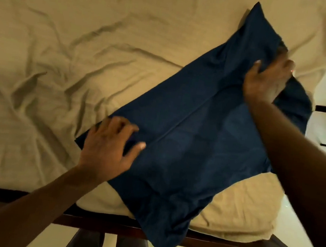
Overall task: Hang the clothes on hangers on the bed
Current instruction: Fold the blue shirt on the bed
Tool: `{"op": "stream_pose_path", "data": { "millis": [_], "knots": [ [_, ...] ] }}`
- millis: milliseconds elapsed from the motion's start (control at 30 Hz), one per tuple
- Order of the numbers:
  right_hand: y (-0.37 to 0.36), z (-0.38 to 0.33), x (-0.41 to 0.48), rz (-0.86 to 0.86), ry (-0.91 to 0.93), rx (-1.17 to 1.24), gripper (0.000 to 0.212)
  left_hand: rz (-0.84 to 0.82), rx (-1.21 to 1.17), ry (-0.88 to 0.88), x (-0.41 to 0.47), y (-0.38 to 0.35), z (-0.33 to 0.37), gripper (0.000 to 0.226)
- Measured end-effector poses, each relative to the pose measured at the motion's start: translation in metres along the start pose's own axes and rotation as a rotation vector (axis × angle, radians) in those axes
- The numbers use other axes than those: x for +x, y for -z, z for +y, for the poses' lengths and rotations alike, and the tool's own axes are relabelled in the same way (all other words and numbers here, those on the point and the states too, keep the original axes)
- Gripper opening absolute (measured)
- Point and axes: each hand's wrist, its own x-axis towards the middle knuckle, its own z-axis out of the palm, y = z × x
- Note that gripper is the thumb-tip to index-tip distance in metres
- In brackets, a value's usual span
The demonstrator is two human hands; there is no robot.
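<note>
Left hand (107, 147), fingers spread, presses the 8 o'clock corner of the dark blue fabric garment (196, 139) on the beige-sheeted bed (66, 42); right hand (267, 80) grips its bunched 2 o'clock end

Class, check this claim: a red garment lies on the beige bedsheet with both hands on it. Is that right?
No. The head view shows the garment is dark blue, not red. It does lie on the beige bedsheet, with the left hand and right hand on it.
</note>
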Motion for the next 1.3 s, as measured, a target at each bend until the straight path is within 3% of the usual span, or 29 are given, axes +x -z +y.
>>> {"op": "stream_pose_path", "data": {
  "millis": [33, 133, 200, 300, 367, 467, 567, 700, 800, 900, 1000, 1100, 1233, 1300],
  "knots": [
    [-0.003, -0.003, -0.036, -0.002, 0.233, 0.023, 0.053, 0.034, 0.028, 0.117, 0.006, 0.002, -0.006, 0.046],
    [-0.028, 0.006, -0.130, -0.284, 0.680, 0.050, 0.056, 0.052, 0.041, 0.322, 0.018, 0.002, -0.027, 0.053],
    [-0.043, 0.013, -0.184, -0.502, 0.811, -0.096, 0.068, -0.062, 0.015, 0.211, 0.019, -0.003, -0.040, 0.063],
    [-0.053, 0.022, -0.238, -0.575, 0.895, -0.302, 0.080, -0.247, 0.105, 0.005, 0.018, -0.001, -0.064, 0.083],
    [-0.051, 0.024, -0.245, -0.581, 0.842, -0.285, 0.080, -0.293, 0.142, 0.060, 0.023, 0.010, -0.072, 0.096],
    [-0.040, 0.025, -0.233, -0.581, 0.759, -0.133, 0.069, -0.165, 0.249, 0.095, 0.026, 0.024, -0.057, 0.106],
    [-0.024, 0.029, -0.198, -0.506, 0.564, 0.035, 0.057, -0.021, 0.174, -0.084, 0.044, 0.028, -0.019, 0.089],
    [-0.012, 0.042, -0.122, -0.266, 0.251, 0.256, 0.043, 0.048, 0.035, -0.323, 0.116, 0.000, 0.043, 0.070],
    [-0.003, 0.043, -0.050, -0.163, -0.038, 0.312, 0.041, 0.038, 0.047, -0.351, 0.185, -0.025, 0.082, 0.071],
    [0.003, 0.038, 0.022, -0.078, -0.202, 0.355, 0.047, 0.000, 0.119, -0.377, 0.242, -0.046, 0.103, 0.080],
    [0.002, 0.028, 0.076, -0.057, -0.194, 0.288, 0.064, -0.080, 0.201, -0.358, 0.262, -0.068, 0.105, 0.089],
    [-0.005, 0.023, 0.110, -0.112, -0.176, 0.210, 0.069, -0.046, 0.245, -0.354, 0.260, -0.082, 0.099, 0.087],
    [-0.014, 0.035, 0.125, -0.127, -0.265, 0.310, 0.025, -0.013, 0.226, -0.356, 0.260, -0.082, 0.098, 0.086],
    [-0.010, 0.038, 0.123, -0.074, -0.304, 0.368, 0.015, -0.001, 0.237, -0.355, 0.260, -0.083, 0.098, 0.086]
  ]
}}
